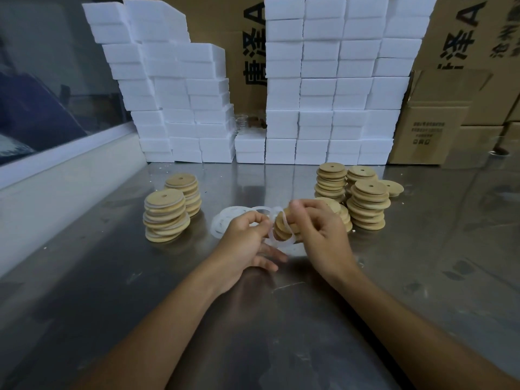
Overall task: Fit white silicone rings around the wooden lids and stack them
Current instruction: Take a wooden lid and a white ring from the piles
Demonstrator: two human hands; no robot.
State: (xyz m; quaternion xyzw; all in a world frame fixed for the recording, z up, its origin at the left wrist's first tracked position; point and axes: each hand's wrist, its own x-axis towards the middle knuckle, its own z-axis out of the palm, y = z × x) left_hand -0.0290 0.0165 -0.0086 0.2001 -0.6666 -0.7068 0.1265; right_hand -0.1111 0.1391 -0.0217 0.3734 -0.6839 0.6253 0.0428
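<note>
Where right hand (320,226) grips, lid (282,230) half hidden, ring (278,240) blurred

Both bare forearms reach forward from the bottom of the view and converge toward the middle; the left hand (247,243) sits a little lower and nearer, its wrist bent slightly, thumb and forefinger pinched together at the top while the other fingers fan out loosely downward and to the right; the right hand (320,223) is raised just beside it, back of the hand toward the viewer, fingers curled inward in a grip with the thumb tip up at the top; the two hands nearly meet at the fingertips, left pinch facing right grip; both wrists are clear of sleeves.
</note>
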